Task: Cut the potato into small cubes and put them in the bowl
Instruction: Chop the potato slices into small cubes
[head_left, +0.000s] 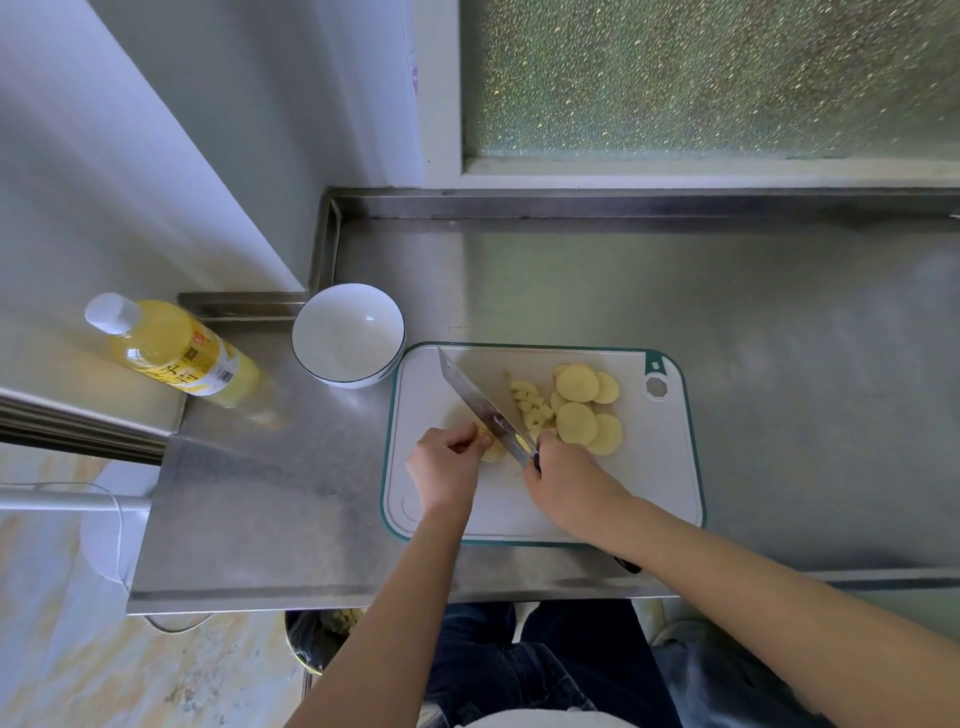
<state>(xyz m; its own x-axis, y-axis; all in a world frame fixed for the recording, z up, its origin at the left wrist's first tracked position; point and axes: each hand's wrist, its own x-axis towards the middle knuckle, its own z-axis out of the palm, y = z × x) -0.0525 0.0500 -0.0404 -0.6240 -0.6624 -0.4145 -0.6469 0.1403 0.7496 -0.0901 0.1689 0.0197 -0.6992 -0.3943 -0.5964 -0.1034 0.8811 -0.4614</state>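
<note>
A potato piece (492, 451) lies on the cutting board (660, 467), pinched under the curled fingertips of the left hand (447, 467). The right hand (563, 480) grips the handle of the knife (483, 402), whose blade runs just right of that piece. Beyond the right hand lie small cubes (532, 405) and round slices (587, 410). The white bowl (348, 335) stands on the steel bench (571, 291) beyond the left hand, with a yellow bottle (176, 353) further left.

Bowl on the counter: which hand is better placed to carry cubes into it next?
Probably the left hand: it is nearer the bowl and pinches only a potato piece, while the right hand grips the knife.
</note>
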